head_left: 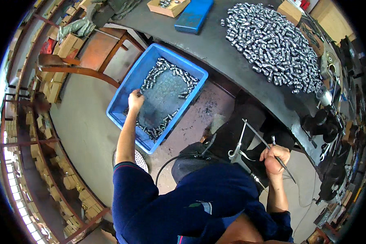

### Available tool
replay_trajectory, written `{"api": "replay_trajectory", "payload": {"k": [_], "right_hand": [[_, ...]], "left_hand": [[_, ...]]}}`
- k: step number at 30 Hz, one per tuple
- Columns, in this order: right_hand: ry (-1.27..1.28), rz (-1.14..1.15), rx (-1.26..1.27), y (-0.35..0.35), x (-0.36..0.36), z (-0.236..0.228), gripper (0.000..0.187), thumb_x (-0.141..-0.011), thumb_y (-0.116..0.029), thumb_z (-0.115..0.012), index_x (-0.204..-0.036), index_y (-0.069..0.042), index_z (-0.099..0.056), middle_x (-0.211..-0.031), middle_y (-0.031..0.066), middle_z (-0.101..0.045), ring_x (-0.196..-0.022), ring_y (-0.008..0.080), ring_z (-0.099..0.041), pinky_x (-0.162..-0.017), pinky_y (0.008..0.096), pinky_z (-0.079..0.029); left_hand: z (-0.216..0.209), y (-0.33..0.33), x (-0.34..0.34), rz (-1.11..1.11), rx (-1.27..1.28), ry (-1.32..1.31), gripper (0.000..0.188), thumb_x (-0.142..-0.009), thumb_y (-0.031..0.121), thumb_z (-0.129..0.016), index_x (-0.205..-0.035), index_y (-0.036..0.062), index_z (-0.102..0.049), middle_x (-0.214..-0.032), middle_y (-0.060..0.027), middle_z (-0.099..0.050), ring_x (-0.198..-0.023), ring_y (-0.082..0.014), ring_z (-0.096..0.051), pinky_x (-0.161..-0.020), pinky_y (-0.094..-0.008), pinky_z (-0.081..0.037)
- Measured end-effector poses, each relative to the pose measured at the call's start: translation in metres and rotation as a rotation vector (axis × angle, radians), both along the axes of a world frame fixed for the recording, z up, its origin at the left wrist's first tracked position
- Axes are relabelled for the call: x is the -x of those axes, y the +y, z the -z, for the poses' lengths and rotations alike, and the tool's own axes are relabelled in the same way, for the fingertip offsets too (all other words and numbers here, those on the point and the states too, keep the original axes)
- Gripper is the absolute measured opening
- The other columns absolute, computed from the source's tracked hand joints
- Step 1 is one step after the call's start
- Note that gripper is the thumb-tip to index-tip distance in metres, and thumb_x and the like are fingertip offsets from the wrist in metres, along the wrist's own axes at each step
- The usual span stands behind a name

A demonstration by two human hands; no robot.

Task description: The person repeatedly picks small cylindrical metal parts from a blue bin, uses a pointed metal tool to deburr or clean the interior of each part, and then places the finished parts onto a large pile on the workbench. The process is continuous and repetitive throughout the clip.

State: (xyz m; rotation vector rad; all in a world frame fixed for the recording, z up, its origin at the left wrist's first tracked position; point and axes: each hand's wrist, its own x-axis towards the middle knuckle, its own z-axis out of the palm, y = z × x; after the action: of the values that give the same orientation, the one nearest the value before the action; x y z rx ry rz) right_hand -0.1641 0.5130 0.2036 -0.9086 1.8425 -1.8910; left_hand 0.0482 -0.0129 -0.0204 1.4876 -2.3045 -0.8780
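My left hand (136,101) reaches over the left wall of a blue plastic crate (113,106). Its fingers are closed, and whatever they grip is too dark to make out. Small shiny metal fittings (152,77) lie along the crate's inner sides, around a bare middle. On the right, my right hand (275,157) is closed around a long thin metal rod (256,133), held at a slant. A small metal piece (273,140) sticks up beside its fingers. Left of this hand, an air blow gun (242,159) with a thin nozzle lies close to my lap.
A dark workbench (207,44) carries a large heap of metal fittings (272,44), a blue box (194,16) and a wooden tray (168,7). Tools and a dark vise-like device (323,124) crowd its right end. A wooden chair (97,51) stands beyond the crate; shelves line the left.
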Motion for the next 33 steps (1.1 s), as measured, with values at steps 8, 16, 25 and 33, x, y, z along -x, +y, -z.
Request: {"api": "replay_trajectory", "payload": {"k": [8, 16, 25, 33], "right_hand": [[0.057, -0.049, -0.059, -0.022, 0.0, -0.004, 0.03, -0.072, -0.003, -0.054, -0.051, -0.003, -0.032, -0.048, 0.0053, -0.041, -0.041, 0.015, -0.047, -0.042, 0.0244, -0.038], [0.051, 0.037, -0.133, -0.018, -0.006, -0.003, 0.024, -0.066, 0.007, -0.049, -0.052, -0.002, -0.032, -0.049, 0.0048, -0.04, -0.041, 0.0139, -0.046, -0.042, 0.0244, -0.038], [0.021, 0.054, -0.104, -0.013, -0.009, -0.004, 0.03, -0.067, 0.001, -0.057, -0.052, -0.004, -0.031, -0.047, 0.0039, -0.04, -0.042, 0.0136, -0.047, -0.042, 0.0237, -0.036], [0.144, 0.048, -0.193, -0.003, -0.01, 0.002, 0.023, -0.059, -0.007, -0.056, -0.049, -0.005, -0.036, -0.046, 0.0065, -0.039, -0.04, 0.0179, -0.043, -0.041, 0.0276, -0.029]], "left_hand": [[-0.015, 0.013, 0.032, 0.055, 0.375, -0.532, 0.023, -0.078, 0.024, -0.059, -0.094, 0.0071, -0.06, -0.09, -0.0177, -0.065, -0.085, -0.035, -0.064, -0.075, -0.0449, -0.051], [-0.016, 0.01, 0.045, 0.083, 0.34, -0.7, 0.021, -0.07, 0.017, -0.064, -0.089, 0.0083, -0.061, -0.092, -0.0152, -0.066, -0.088, -0.0314, -0.065, -0.076, -0.0413, -0.052], [-0.039, 0.022, 0.039, 0.055, 0.336, -0.583, 0.026, -0.064, 0.017, -0.07, -0.088, 0.0111, -0.062, -0.086, -0.0131, -0.067, -0.082, -0.0306, -0.066, -0.075, -0.0401, -0.052], [-0.119, 0.083, 0.071, 0.091, -0.58, 0.679, 0.022, -0.073, -0.003, -0.061, -0.095, -0.0038, -0.06, -0.081, -0.0121, -0.065, -0.076, -0.0249, -0.066, -0.072, -0.0346, -0.053]]}}
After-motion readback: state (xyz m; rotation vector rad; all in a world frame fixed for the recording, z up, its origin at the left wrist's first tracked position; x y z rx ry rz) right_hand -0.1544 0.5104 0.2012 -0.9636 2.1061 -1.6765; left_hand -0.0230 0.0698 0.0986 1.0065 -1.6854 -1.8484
